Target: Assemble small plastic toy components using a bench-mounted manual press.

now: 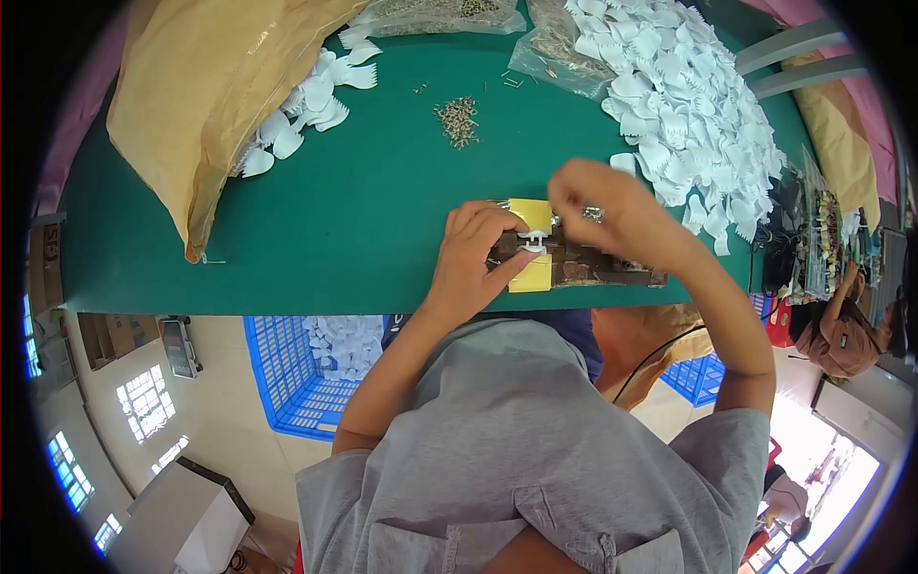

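Across the green tabletop (363, 191), plenty of loose stock, so apparently much left to handle. At the left, a large brown paper sack (210, 86), with white toothed plastic pieces (316, 100) lying beside its mouth. At the upper right, a far bigger heap of similar pieces (679, 115). Below the near edge, to the left, a blue plastic basket (268, 378) with many small white parts (341, 346) inside. Cannot tell finished from unfinished among these. In work just now, by the look of things, only one piece, seemingly partway through.

Close to the near edge, a worn brown fixture block (612, 273), apparently wooden. Above it, the right hand (612, 206), raised with fingers curled in narrow; cannot tell about anything gripped within. At the block's left end, the left hand (464, 258), with thumb and forefinger nearly closed on the white plastic fitting (534, 242). Around that spot, yellow plates (531, 276), before and behind. Farther back, a loose pile of tiny metal fasteners (458, 121), with a few stray ones nearby.

Between the yellow plates, the fitting itself: small, white, roughly H-shaped, with a gap across the middle; too small for finer detail, and partly hidden by fingertips.
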